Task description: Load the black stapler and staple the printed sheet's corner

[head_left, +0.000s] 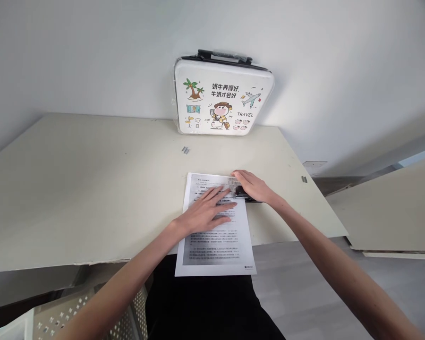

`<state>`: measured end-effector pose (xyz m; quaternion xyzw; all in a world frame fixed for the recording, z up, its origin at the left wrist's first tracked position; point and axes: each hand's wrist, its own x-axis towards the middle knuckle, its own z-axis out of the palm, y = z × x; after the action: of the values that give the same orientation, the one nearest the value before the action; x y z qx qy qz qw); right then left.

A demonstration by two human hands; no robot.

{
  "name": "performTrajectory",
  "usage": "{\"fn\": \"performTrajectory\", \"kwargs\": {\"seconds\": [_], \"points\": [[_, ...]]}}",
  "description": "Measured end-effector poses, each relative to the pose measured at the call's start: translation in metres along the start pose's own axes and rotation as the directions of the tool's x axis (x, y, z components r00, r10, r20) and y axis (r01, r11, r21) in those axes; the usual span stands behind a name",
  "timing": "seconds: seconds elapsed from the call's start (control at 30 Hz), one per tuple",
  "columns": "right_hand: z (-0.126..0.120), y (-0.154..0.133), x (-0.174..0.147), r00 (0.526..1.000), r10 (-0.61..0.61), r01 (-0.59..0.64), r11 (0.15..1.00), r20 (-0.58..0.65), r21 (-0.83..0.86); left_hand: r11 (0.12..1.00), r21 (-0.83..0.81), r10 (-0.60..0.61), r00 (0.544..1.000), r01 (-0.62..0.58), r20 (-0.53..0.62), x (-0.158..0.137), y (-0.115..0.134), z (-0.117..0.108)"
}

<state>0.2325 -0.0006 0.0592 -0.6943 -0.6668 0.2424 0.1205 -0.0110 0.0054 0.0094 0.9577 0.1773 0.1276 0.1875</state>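
A sheaf of printed paper (212,252) lies on the table and juts over its front edge. Flat on its upper half, with fingers spread, rests my left hand (207,212). At the paper's right edge, near the upper corner, sits a black stapler (240,192), its front end over the printed side. My right hand (253,185) covers the stapler's top and grips it from above; the palm hides much of its body. The left fingertips lie just beside the stapler's front.
A white case (224,99) with cartoon prints and a black handle leans against the wall. Small grey staple strips (185,150) lie behind the paper, and another strip (304,179) is near the right edge of the table (74,189). A perforated basket (62,311) stands below left.
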Motion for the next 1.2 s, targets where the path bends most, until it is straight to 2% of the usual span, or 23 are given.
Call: {"fn": "performTrajectory", "kwargs": {"seconds": [0.43, 1.2], "points": [[0.0027, 0.0025, 0.0005, 1.000, -0.019, 0.019, 1.000, -0.004, -0.005, 1.000, -0.006, -0.003, 1.000, 0.003, 0.002, 0.0015, -0.0009, 0.0019], [0.0076, -0.0016, 0.0025, 1.000, -0.023, 0.023, 0.993, -0.004, -0.112, 1.000, -0.020, 0.002, 1.000, -0.002, -0.024, 0.0026, -0.0011, 0.0032]]}}
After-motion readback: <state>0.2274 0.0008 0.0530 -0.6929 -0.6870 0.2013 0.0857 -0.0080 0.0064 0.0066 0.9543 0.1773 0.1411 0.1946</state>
